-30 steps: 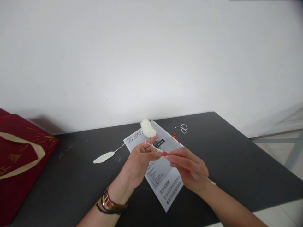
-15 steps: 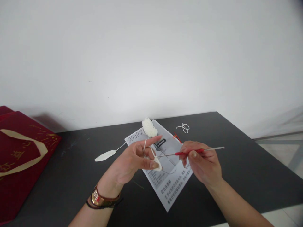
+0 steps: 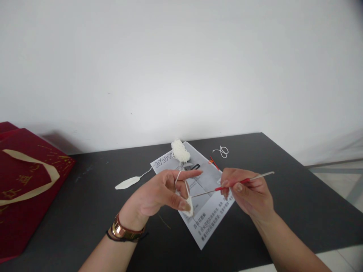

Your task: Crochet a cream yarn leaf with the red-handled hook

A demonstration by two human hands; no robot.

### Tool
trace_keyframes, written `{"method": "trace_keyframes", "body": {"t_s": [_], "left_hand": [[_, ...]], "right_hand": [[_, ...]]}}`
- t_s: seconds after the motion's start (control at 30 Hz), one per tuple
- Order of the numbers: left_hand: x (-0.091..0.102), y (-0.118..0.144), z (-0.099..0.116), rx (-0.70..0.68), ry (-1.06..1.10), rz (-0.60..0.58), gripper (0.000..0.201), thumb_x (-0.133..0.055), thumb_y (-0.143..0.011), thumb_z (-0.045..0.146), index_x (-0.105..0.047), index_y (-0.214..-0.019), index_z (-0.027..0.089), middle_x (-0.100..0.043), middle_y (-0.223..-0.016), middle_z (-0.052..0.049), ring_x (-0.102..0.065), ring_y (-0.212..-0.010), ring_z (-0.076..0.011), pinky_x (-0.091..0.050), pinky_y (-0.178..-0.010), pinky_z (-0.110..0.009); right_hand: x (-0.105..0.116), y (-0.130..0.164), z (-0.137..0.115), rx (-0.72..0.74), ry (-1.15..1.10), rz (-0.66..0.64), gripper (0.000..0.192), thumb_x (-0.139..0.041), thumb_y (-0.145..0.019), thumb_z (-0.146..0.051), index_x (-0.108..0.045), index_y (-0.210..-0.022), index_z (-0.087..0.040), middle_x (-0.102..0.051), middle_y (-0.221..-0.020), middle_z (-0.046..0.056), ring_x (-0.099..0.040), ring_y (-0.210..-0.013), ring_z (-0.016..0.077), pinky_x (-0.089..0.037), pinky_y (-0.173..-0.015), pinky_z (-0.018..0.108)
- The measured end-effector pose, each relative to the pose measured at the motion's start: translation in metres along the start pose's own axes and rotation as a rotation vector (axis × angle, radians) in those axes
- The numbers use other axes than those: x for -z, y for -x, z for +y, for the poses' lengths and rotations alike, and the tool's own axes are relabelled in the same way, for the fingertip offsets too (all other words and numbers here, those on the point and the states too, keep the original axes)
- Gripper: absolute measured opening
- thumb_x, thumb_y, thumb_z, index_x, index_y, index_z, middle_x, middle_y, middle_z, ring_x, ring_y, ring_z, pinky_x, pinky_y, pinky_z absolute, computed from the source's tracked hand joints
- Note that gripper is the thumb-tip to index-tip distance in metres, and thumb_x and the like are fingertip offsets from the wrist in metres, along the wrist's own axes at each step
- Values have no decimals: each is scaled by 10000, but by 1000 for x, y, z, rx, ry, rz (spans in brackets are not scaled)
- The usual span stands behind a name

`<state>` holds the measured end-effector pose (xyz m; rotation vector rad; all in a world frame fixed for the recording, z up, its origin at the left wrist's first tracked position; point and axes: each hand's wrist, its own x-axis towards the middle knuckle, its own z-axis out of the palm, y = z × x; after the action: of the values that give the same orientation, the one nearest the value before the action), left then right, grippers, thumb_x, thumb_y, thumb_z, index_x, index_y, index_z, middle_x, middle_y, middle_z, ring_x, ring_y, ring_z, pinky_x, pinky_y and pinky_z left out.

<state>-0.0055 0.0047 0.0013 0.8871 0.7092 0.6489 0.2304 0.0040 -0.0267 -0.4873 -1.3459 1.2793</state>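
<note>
Against a plain white wall, over the dark table [image 3: 283, 196] and its printed sheet [image 3: 210, 211], the left hand [image 3: 159, 192] pinches a small cream crochet piece [image 3: 189, 206] with yarn looped over its forefinger, while the right hand [image 3: 249, 192] grips a red-handled crochet hook [image 3: 229, 184] whose tip meets that piece.

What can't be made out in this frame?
- Hook tip: too small in the head view to tell if it catches the yarn.
- Printed sheet: text too small, partly behind the left hand and right hand.
- Red bag: cut off by the left edge.
- Small red item: too small to identify.
</note>
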Motion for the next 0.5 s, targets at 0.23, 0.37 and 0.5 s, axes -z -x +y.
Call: {"method": "trace_keyframes", "body": {"t_s": [0.23,0.37,0.5], "left_hand": [[5,-1,-1,37,-48,-88,365,-839,-478,60,-780,-826,152,-602,-562,38,-530,-546,-98,-430,-653,-261],[5,-1,-2,-39,-224,-48,551,-822,-592,113,-710,-1115,246,-668,-641,28,-559,-577,-100,-406,-584,-225],[-1,-4,-7,-156,-377,113,522,-793,-671,162,-676,-1167,274,-638,-646,46,-531,-599,-87,-405,-637,-238]], "right_hand": [[-1,0,-2,-84,-125,19,123,-736,-762,-306,-765,-748,-188,-668,-601,50,-585,-485,138,-459,-408,235],[-5,-5,4,-351,-274,158,186,-773,-717,-340,-741,-684,-160,-659,-522,27,-546,-368,97,-443,-330,177],[-9,-10,18,-572,-416,284,200,-801,-686,-314,-735,-701,-125,-625,-469,-6,-530,-353,58,-462,-353,125]]}}
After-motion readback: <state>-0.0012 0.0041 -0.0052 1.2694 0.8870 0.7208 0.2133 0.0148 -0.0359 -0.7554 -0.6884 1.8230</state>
